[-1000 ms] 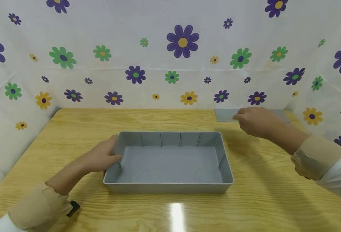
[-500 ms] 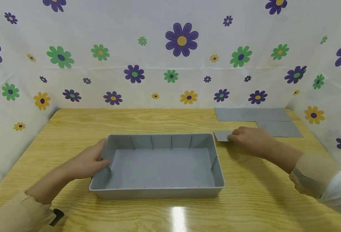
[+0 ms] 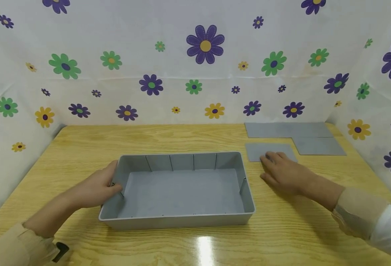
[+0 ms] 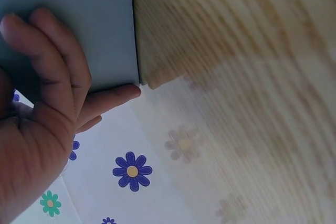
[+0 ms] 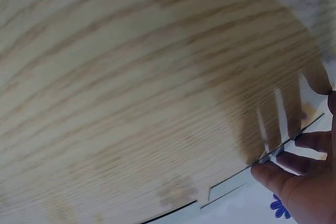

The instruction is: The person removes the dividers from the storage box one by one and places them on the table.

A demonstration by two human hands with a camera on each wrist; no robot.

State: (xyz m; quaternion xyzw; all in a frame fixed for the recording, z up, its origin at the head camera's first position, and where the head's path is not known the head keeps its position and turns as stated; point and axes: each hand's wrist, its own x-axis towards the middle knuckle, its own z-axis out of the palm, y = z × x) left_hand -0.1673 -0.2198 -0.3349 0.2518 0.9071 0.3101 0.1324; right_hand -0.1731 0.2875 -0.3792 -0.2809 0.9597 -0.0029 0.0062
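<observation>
A shallow grey rectangular plastic box (image 3: 177, 221), open at the top, stands on the wood-grain table. Thin ribs run up its inner walls. My left hand (image 3: 93, 188) grips its left wall, thumb inside and fingers outside; in the left wrist view the fingers wrap the box wall (image 4: 105, 24). To the right of the box lies a small flat grey panel (image 3: 255, 150). My right hand (image 3: 285, 175) rests over its front edge, fingertips on the panel, thumb on the tabletop. In the right wrist view the right hand's fingers (image 5: 270, 176) are spread along the panel's edge.
Behind the small panel lie a long grey panel (image 3: 282, 130) against the back cloth and a shorter one (image 3: 322, 146) in front of it. A white cloth with printed flowers (image 3: 168, 66) encloses the back and sides of the table (image 3: 292, 236).
My right hand has drawn the small panel away from the other panels, set it flat beside the box and loosened its pinch. The box has slid left and nearer, with my left hand on it.
</observation>
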